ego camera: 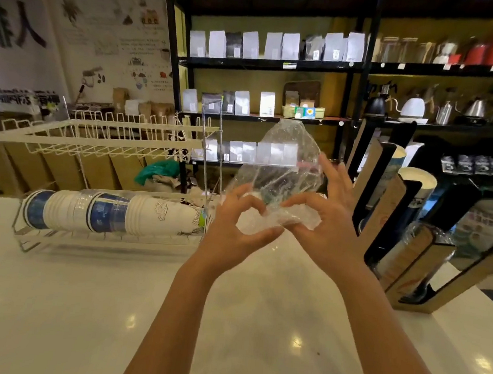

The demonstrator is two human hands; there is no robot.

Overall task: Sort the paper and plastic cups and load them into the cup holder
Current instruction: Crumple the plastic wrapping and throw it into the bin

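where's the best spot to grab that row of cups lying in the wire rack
Take the row of cups at its near-right end, where the white cups lie closest to the hands. Come from above: the wire rack cradles them from below. A wide grip round the curved sides probably suits, since they lie sideways, nested.

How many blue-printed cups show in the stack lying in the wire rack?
2: one blue-printed cup at the left end of the stack, another near its middle, white cups between them. Others may be nested out of sight.

A large black "人" stands on the wall poster (pixel 29 27).
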